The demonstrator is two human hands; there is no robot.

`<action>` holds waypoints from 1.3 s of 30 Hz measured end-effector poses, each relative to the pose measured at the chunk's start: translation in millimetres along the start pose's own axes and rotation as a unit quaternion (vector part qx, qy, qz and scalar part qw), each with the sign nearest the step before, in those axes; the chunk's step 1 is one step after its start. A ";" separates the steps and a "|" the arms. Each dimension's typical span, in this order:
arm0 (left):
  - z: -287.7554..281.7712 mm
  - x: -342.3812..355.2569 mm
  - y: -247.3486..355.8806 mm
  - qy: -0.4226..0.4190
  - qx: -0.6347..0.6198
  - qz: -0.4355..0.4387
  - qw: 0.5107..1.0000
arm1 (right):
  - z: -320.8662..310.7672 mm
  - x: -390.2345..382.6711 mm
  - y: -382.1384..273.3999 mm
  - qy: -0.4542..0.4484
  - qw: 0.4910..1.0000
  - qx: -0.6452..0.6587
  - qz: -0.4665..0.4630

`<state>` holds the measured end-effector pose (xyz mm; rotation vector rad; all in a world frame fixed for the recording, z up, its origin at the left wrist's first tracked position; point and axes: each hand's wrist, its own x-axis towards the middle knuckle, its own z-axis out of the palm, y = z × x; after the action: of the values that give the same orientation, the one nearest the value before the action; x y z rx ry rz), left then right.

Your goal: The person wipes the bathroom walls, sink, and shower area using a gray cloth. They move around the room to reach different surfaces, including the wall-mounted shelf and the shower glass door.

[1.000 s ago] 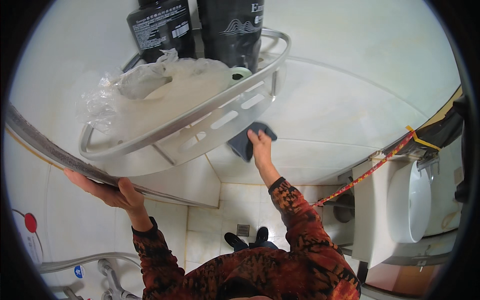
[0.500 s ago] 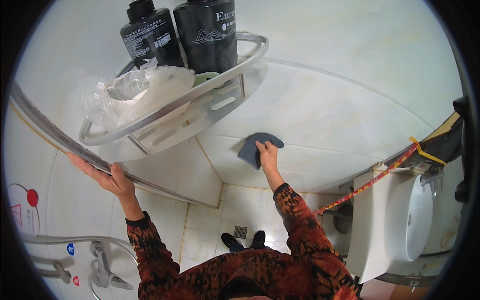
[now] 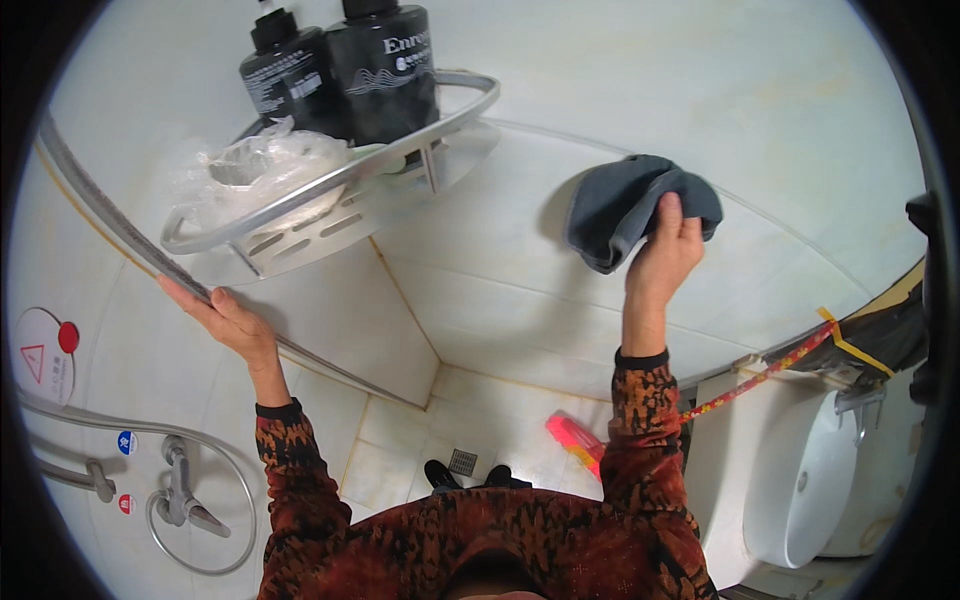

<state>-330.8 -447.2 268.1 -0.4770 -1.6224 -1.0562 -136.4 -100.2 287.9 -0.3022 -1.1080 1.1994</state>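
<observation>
My left hand rests on the upright edge strip at the left, fingers stretched out along it. My right hand grips a folded dark grey cloth against the white tiled wall, right of the shelf. The metal corner shelf is above and right of my left hand. On it stand two black bottles, with a crumpled clear plastic bag holding something pale in front of them.
A white basin with a tap is at lower right, below a red patterned strap. A shower mixer and hose are at lower left. A pink and yellow object lies on the floor beside my right arm, near a square drain.
My right hand and the cloth have moved up and right across the wall, away from beneath the shelf. My left hand stays along the edge strip. The pink object now shows.
</observation>
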 end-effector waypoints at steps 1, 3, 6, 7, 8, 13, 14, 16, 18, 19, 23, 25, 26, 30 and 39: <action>-0.1 0.0 -0.9 0.000 0.006 0.000 1.000 | -5.2 -7.3 6.2 0.018 0.997 -0.081 0.007; -0.6 -0.6 -1.9 0.004 0.012 0.003 1.000 | -18.8 -25.7 34.1 0.022 0.989 -0.141 -0.032; -0.6 -0.7 -1.9 0.006 0.026 0.004 1.000 | -57.9 -69.4 86.2 -0.040 0.973 -0.218 0.062; -0.4 -0.5 -1.6 0.008 0.030 0.005 1.000 | -70.5 -84.8 104.5 -0.073 0.958 -0.268 0.065; 0.3 -0.1 -1.5 0.008 0.028 0.006 1.000 | -84.1 -103.7 119.0 -0.103 0.958 -0.253 0.091; 0.0 -0.1 -0.7 0.006 0.027 0.010 1.000 | -122.6 -119.2 140.7 -0.043 0.942 -0.206 0.263; -0.7 -0.7 -0.3 0.006 0.028 0.007 1.000 | -119.2 -108.9 131.1 0.013 0.939 -0.198 0.282; -1.6 -1.7 0.4 0.001 0.021 -0.003 1.000 | -101.8 -81.0 97.9 0.035 0.965 -0.093 0.241; -2.0 -2.9 0.5 0.003 0.016 -0.007 1.000 | -79.2 -43.2 53.9 0.034 0.982 -0.127 0.134; -1.8 -2.7 -0.2 0.003 0.014 -0.003 1.000 | -65.4 -26.7 35.4 0.019 0.994 -0.082 0.063; -0.5 -0.5 -7.2 0.014 -0.003 0.014 1.000 | -18.0 6.9 6.7 0.053 0.993 -0.096 -0.054; -3.4 -4.4 -9.5 0.003 -0.004 0.003 1.000 | -13.9 -4.3 13.9 0.033 0.982 -0.177 -0.065; -5.5 -9.0 -8.7 -0.005 0.004 -0.009 1.000 | -16.4 -16.2 19.7 0.003 0.979 -0.196 -0.063; -33.6 -58.7 23.0 -0.077 -0.092 0.025 0.992 | -31.3 -89.3 32.3 -0.248 0.912 -0.269 0.187; -9.9 -123.3 104.7 -0.439 -0.417 -0.296 0.739 | 12.9 -145.7 0.8 -0.578 0.800 -0.129 0.096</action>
<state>-205.2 -374.9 195.6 -1.2474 -2.0950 -2.3285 -139.5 -228.4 217.6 0.1878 -2.3651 1.4247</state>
